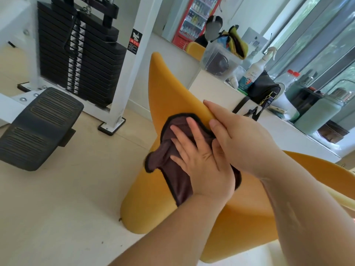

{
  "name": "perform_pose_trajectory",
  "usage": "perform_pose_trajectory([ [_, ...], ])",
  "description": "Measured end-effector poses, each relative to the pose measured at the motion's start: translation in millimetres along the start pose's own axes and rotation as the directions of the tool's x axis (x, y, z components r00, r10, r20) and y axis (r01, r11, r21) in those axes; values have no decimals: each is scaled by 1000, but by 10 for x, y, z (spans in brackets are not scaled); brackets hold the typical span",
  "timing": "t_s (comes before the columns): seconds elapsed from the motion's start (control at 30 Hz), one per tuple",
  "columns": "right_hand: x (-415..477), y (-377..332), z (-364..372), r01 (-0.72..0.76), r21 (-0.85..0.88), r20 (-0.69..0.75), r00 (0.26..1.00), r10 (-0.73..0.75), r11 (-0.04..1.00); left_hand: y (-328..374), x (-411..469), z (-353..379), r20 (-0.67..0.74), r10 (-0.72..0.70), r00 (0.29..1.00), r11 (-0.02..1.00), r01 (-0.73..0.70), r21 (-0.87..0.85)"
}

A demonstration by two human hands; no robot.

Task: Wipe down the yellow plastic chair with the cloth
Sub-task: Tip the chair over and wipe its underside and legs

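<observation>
Nearest to us are two bare forearms, the left forearm (172, 237) rising from the bottom edge and the right forearm (297, 198) crossing in from the right.

The left hand (203, 166) lies palm down with its fingers (192, 129) straight and spread wide. It presses flat on the brown cloth (178, 179) and grasps nothing. The cloth is dark-edged and rumpled. It spreads out beyond those fingertips and bunches into a fold on their outer side, with one strip trailing back beside the wrist. Under the cloth, and so directly under the fingers, is the back of the yellow chair (169, 83).

The right hand (240, 139) sits just beside the left hand's thumb, overlapping it. Its fingers (209, 106) are curled over the chair's upper rim and its thumb presses the near face, so it holds the rim. The chair's back runs up past these fingertips to a narrow point. The rest of its shell swells out below both wrists and away to the right behind the right forearm.

Well beyond the left fingertips, across pale floor (67, 198), we see a black ribbed foot plate (38, 127), a black weight stack (82, 54) and a white frame post (130, 64).

Beyond the right fingertips runs a white ledge (307, 135). On it stand a black bag (263, 89), a white spray bottle (251, 73), a clear plastic bin (219, 60) and a green flask (318, 116).
</observation>
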State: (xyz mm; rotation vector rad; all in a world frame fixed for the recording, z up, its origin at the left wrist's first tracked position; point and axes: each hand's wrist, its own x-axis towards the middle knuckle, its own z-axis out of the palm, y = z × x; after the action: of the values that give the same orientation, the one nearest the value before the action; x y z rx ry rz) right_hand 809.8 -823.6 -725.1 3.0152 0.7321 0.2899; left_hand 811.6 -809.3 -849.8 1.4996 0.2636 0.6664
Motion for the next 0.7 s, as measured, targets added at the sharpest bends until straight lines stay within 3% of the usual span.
perform_pose_trajectory([
  [0.13,-99,60,-160,1,32,112,994,-5,1000,-190,208,-181,13,102,995,990,-103,91],
  [0.2,-248,199,-252,-21,33,140,990,16,999,-298,497,-339,-5,74,997,996,-74,43],
  [0.4,-485,382,-9,-103,-37,-90,991,99,994,-342,743,-429,-13,22,1000,997,-23,-77],
  [0.7,-283,133,77,-93,-119,-157,985,74,989,-11,-235,233,39,-20,999,998,17,68],
])
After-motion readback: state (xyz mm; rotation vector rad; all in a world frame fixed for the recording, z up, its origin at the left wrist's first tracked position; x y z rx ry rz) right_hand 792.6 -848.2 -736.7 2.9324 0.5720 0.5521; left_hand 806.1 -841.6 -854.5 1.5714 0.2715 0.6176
